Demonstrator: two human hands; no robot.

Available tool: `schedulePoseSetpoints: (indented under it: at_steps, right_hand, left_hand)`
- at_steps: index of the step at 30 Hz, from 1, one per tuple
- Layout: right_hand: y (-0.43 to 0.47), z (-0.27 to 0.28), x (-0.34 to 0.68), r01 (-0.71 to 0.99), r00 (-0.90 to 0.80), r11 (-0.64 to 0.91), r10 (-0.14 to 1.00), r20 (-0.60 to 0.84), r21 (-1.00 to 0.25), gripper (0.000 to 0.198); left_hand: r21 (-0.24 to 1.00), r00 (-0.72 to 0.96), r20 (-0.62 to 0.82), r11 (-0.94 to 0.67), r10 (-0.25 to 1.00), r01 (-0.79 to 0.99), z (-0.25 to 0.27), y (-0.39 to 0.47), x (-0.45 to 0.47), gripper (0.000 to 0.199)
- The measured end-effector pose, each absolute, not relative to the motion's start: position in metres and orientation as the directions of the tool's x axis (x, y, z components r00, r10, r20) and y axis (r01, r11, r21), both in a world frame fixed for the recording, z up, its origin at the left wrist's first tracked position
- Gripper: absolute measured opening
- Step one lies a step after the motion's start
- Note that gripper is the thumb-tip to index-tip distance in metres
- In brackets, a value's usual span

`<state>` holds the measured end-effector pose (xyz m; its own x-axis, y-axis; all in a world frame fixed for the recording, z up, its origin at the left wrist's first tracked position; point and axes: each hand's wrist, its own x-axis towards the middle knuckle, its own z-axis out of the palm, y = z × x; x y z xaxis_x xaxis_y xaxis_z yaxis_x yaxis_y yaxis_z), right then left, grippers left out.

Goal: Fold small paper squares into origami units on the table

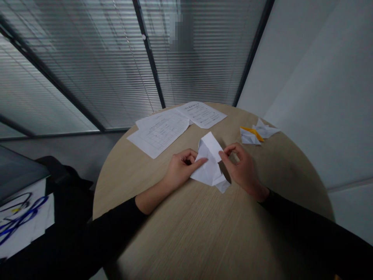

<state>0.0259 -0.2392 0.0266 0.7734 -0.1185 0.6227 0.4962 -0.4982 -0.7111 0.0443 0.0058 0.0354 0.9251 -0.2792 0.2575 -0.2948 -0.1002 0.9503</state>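
Observation:
A partly folded sheet of white paper point(208, 163) is held up between my two hands, just above the round wooden table point(204, 233). My left hand point(183, 166) grips its left side, thumb on the front and the other fingers curled behind. At the upper right edge my right hand point(240, 167) pinches the paper between thumb and forefinger. Creases run across the sheet, and a folded corner points down at its lower right. The back of the paper is hidden from me.
Printed sheets point(163, 130) lie overlapping at the table's far side. Folded paper pieces point(250, 137), white with a yellow strip point(253, 133), sit at the right edge. On the left, papers with a blue cord point(25, 217) rest beside a dark chair. Blinds point(198, 70) cover the glass behind.

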Motion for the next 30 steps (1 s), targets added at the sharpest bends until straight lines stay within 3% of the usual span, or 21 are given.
schedulePoseSetpoints:
  at_steps: [6, 11, 18, 23, 27, 30]
  right_hand:
    - [-0.2412, 0.0169, 0.0349, 0.398, 0.850, -0.364, -0.200, 0.488, -0.842, 0.023]
    - [-0.2400, 0.0199, 0.0318, 0.448, 0.829, -0.343, -0.187, 0.527, -0.826, 0.022]
    - [-0.2396, 0.0206, 0.0293, 0.533, 0.770, -0.351, -0.175, 0.614, -0.769, 0.016]
    - [-0.2410, 0.0196, 0.0294, 0.524, 0.779, -0.347, -0.173, 0.602, -0.778, 0.013]
    - [-0.2412, 0.0201, 0.0281, 0.509, 0.804, -0.304, -0.167, 0.571, -0.805, 0.016]
    - [-0.2401, 0.0212, 0.0263, 0.499, 0.825, -0.265, -0.147, 0.546, -0.825, 0.017]
  left_hand:
    - [0.932, 0.910, 0.359, 0.032, -0.206, -0.360, 0.0294, 0.0049, 0.0477, 0.040]
    - [0.921, 0.897, 0.385, 0.030, -0.217, -0.388, 0.0320, 0.0073, 0.0468, 0.037]
    - [0.975, 0.917, 0.213, 0.011, -0.338, -0.223, 0.0300, 0.0089, 0.0521, 0.048]
    - [0.998, 0.893, 0.055, 0.062, -0.446, -0.031, 0.0328, 0.0087, 0.0524, 0.066]
    - [0.992, 0.834, -0.040, 0.079, -0.550, 0.099, 0.0368, 0.0084, 0.0513, 0.065]
    - [0.990, 0.854, -0.039, 0.093, -0.519, 0.102, 0.0336, 0.0072, 0.0520, 0.065]
